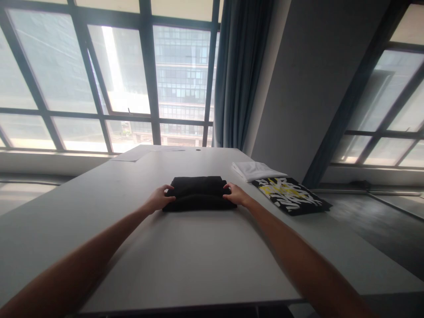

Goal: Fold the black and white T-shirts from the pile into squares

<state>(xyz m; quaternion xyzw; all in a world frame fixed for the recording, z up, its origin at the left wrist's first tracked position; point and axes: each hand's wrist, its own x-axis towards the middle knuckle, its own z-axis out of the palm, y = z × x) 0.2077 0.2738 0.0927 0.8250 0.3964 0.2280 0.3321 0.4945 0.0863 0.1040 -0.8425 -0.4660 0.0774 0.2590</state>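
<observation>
A black folded garment lies on the white table, in the middle of the head view. Its kind of clothing cannot be made out. My left hand grips its left end, with thumb and fingers pinching the cloth. At the right end my right hand pinches the fabric in the same way. A fold runs across the cloth between both hands. To the right lie a folded white cloth and a folded black garment with a white and yellow print, the two touching.
Sheets of paper rest near the table's far left edge. A small dark round spot shows at the far end. Beyond the table are large windows, a blue-grey curtain and a wide pillar.
</observation>
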